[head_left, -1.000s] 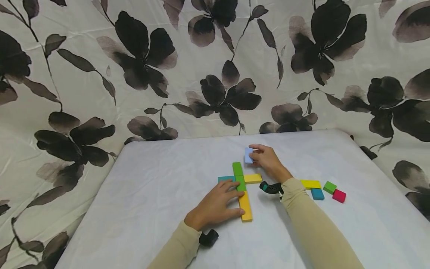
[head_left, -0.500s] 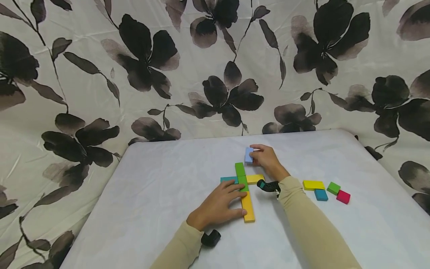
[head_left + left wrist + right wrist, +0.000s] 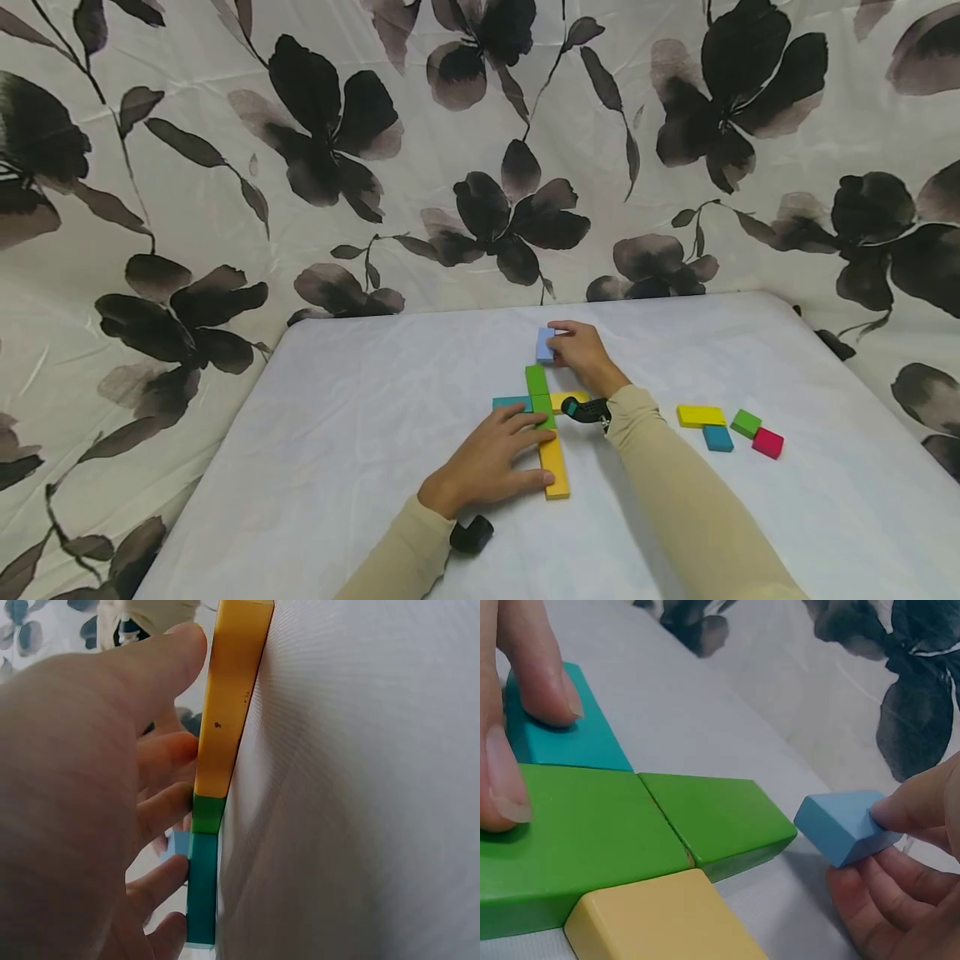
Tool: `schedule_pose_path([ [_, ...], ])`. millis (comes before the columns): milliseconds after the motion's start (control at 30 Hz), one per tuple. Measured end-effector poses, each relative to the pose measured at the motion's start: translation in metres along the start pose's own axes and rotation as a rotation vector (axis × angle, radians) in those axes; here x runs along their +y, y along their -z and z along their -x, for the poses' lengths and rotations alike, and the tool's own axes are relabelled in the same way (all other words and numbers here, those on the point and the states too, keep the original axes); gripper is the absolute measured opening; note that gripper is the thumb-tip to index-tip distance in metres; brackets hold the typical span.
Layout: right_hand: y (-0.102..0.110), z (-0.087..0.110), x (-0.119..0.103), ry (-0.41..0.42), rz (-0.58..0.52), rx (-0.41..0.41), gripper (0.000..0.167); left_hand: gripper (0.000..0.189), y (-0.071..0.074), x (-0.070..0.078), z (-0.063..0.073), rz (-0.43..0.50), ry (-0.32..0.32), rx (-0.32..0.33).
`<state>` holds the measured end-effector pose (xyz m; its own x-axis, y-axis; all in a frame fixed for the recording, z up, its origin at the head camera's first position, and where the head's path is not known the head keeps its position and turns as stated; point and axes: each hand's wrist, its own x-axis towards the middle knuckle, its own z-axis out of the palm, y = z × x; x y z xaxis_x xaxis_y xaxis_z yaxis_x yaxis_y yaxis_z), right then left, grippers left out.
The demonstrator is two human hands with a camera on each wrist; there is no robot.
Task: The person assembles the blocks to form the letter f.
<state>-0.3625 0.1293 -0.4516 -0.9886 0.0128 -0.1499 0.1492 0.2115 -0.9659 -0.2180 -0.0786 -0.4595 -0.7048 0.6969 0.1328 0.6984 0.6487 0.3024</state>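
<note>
A cross of flat toy blocks lies mid-table. Two green blocks run in line: the far one (image 3: 716,817) abuts the near one (image 3: 585,832). A teal block (image 3: 202,892) joins on the left, a yellow block (image 3: 660,919) on the right, and a long orange-yellow block (image 3: 229,697) forms the near stem. My left hand (image 3: 487,460) rests its spread fingertips on the teal, green and orange-yellow blocks. Just past the far green end, my right hand (image 3: 588,358) pinches a light blue block (image 3: 844,825) between thumb and fingers, with a gap between the two blocks.
On the right of the white table (image 3: 337,400) lie a loose yellow block (image 3: 701,416), a blue block (image 3: 717,438), a green block (image 3: 746,423) and a red block (image 3: 768,443). A floral curtain (image 3: 420,150) hangs behind the table's back edge.
My right hand has shifted slightly left with the light blue block, bringing it more in line with the green blocks. My left hand keeps its place on the cross.
</note>
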Motion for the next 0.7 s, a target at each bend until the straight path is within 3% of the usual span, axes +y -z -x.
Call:
schedule_pose_path([
  [700, -0.0062, -0.0002, 0.0006, 0.056, 0.095, -0.005, 0.043, 0.070, -0.0009, 0.0034, -0.0004, -0.019, 0.007, 0.005],
])
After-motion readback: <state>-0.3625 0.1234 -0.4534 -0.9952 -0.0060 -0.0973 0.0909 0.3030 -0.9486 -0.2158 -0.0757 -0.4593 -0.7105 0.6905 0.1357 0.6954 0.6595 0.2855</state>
